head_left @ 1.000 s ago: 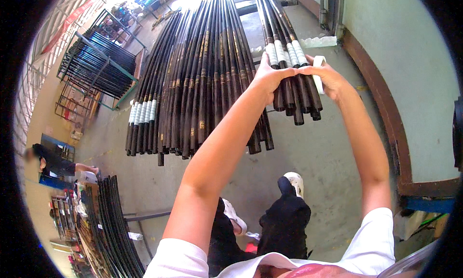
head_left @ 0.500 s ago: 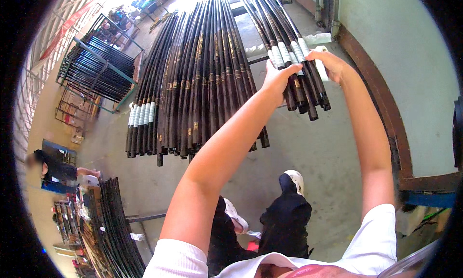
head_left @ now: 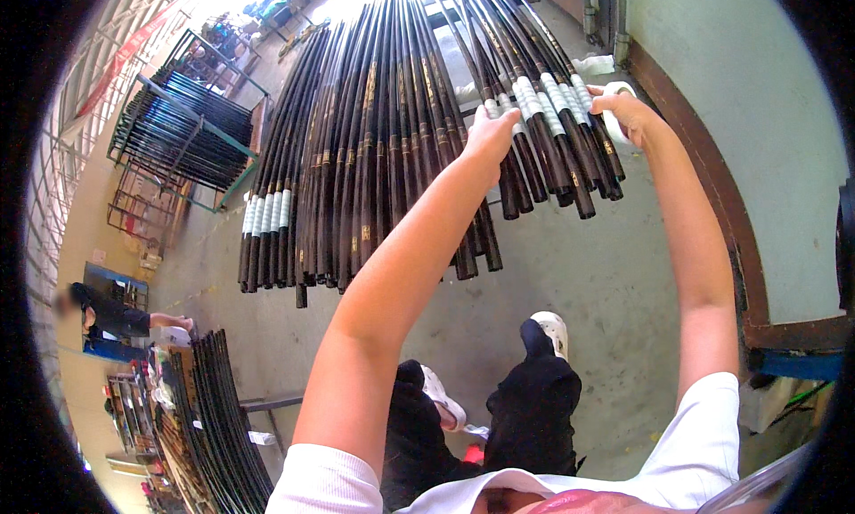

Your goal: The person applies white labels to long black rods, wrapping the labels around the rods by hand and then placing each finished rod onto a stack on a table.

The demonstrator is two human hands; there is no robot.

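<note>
My left hand (head_left: 492,142) is closed on a black rod at the left of the right-hand group, by its white band; part of the grip is hidden. These long, tapered black rods (head_left: 561,162) look like fishing rods, and several carry white wrapped bands (head_left: 550,104) above their butt ends. My right hand (head_left: 631,115) is closed on a white roll of tape (head_left: 621,90), its fingertips beside the rightmost band. Left of my hands lies a wider row of black rods (head_left: 365,158) with gold markings; several at its left end have white bands (head_left: 267,213).
A metal rack (head_left: 183,126) with more dark rods stands at the far left. Another stack of rods (head_left: 218,407) is at the lower left, near a person (head_left: 116,318). A pale wall (head_left: 739,158) with a brown base edge runs along my right.
My hands have moved apart, the left one leftward and the right one rightward with the tape roll. The right-hand rods are spread wider, with more of them now on that side.
</note>
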